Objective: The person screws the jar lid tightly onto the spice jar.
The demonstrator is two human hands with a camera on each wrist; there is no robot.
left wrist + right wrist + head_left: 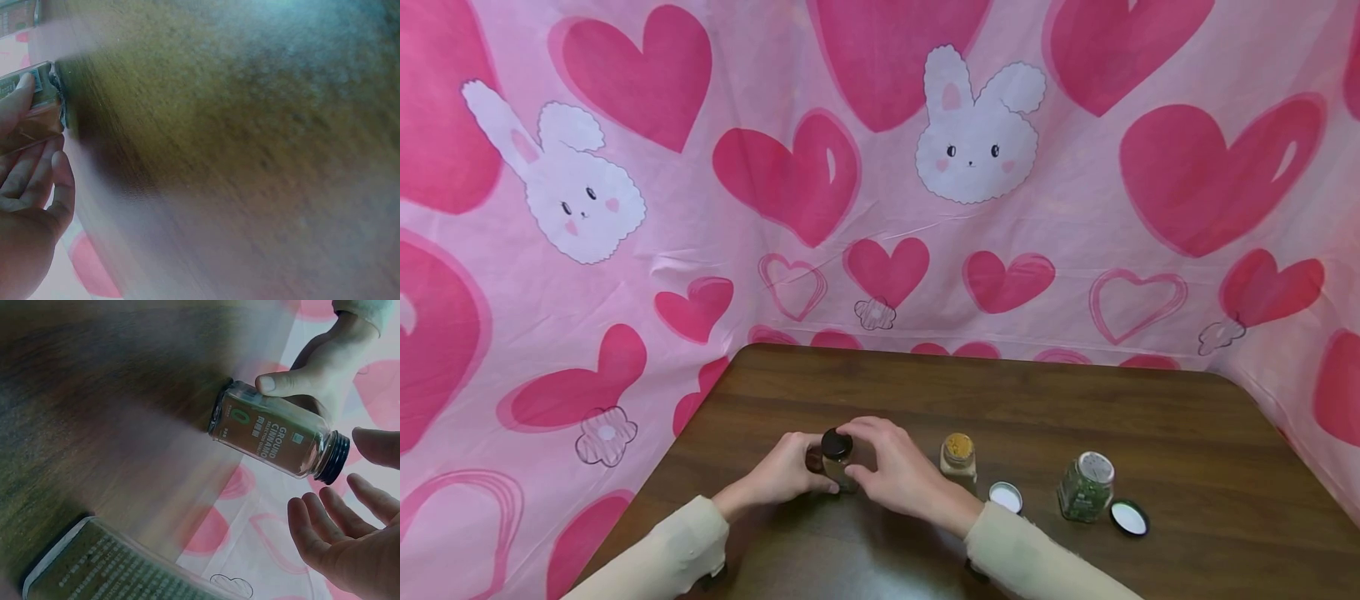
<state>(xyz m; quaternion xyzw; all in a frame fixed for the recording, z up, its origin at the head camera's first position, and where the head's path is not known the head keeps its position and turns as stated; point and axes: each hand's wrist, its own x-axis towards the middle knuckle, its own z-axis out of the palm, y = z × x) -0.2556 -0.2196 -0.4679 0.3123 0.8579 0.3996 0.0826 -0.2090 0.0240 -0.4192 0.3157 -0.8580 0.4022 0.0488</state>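
Note:
A clear glass jar of ground cinnamon with a black lid stands upright on the table. My left hand holds its body low down, thumb on the near side, as the left wrist view also shows at its edge. My right hand is beside the lid, fingers and thumb spread around it. In the right wrist view a gap shows between those fingers and the lid.
Right of my hands stands an open jar of yellow powder, a white-lined lid near it. Farther right is a jar of green flakes with a perforated top, beside another upturned lid. A heart-patterned cloth surrounds the wooden table.

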